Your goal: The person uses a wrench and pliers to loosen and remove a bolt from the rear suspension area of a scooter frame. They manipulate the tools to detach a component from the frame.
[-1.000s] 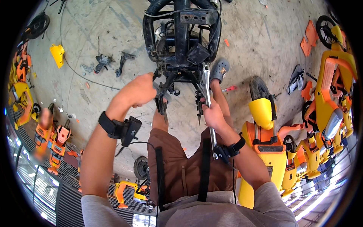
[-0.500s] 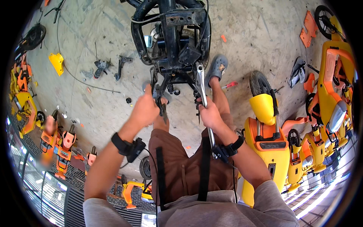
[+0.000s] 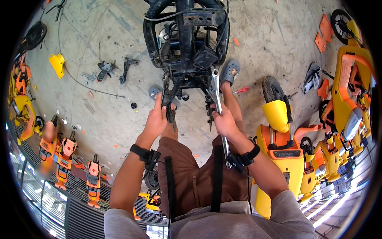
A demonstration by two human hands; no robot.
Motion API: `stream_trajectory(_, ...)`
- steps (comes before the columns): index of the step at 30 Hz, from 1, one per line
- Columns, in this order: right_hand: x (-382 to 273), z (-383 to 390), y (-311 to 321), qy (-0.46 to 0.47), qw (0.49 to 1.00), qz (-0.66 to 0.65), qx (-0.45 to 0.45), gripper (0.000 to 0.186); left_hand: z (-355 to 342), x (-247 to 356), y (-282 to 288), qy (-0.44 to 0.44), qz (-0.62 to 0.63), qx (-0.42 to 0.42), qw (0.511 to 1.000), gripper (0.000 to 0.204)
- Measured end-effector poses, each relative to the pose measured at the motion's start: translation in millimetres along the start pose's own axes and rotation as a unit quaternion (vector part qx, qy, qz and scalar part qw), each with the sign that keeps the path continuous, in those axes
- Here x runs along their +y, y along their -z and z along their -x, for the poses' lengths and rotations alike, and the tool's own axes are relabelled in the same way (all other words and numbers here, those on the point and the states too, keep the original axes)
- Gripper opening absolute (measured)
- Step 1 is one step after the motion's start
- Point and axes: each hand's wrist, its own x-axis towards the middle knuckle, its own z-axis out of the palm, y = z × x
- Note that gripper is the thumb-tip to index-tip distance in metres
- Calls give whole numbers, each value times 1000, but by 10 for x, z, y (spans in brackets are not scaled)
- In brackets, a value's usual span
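Note:
A black vehicle frame [image 3: 185,40] stands ahead of me, with two dark arms reaching back toward my legs. My right hand [image 3: 226,119] is wrapped round a long silver wrench [image 3: 216,89]. The wrench's upper end lies at the right side of the frame, and its lower end reaches my wrist. At the left frame arm [image 3: 170,99], my left hand [image 3: 155,121] is closed, its index finger stretched forward. It holds a slimmer metal wrench [image 3: 164,83], mostly hidden by the hand and the arm. A black spring [image 3: 207,104] hangs beside the right arm.
A red-handled screwdriver [image 3: 242,90] lies right of my foot. A yellow scooter [image 3: 274,159] stands close on my right, more behind it. Dark metal parts [image 3: 105,71], a yellow panel [image 3: 57,65] and a cable [image 3: 91,91] lie on the floor at left.
The whole view has shifted slightly, so the frame sits further right. My left forearm has swung inward and stands more upright. My right hand keeps its hold on the long wrench.

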Motion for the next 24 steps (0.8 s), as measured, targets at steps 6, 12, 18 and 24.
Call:
stream_trajectory(6, -49, 34, -5, -16, 1000, -1, 1, 25, -119, 413, 175, 102, -10, -48, 994, 35)
stream_trajectory(12, 28, -23, -33, -10, 1000, -3, 7, 24, -275, 523, 513, 132, -16, -96, 986, 30)
stream_trajectory(18, 70, -42, -122, 20, 999, 1, 31, 22, -564, 1041, 645, 306, 54, -182, 933, 21)
stream_trajectory(24, -23, 27, -142, 2, 999, 14, 33, 22, -735, 903, 615, 333, -9, -238, 912, 25)
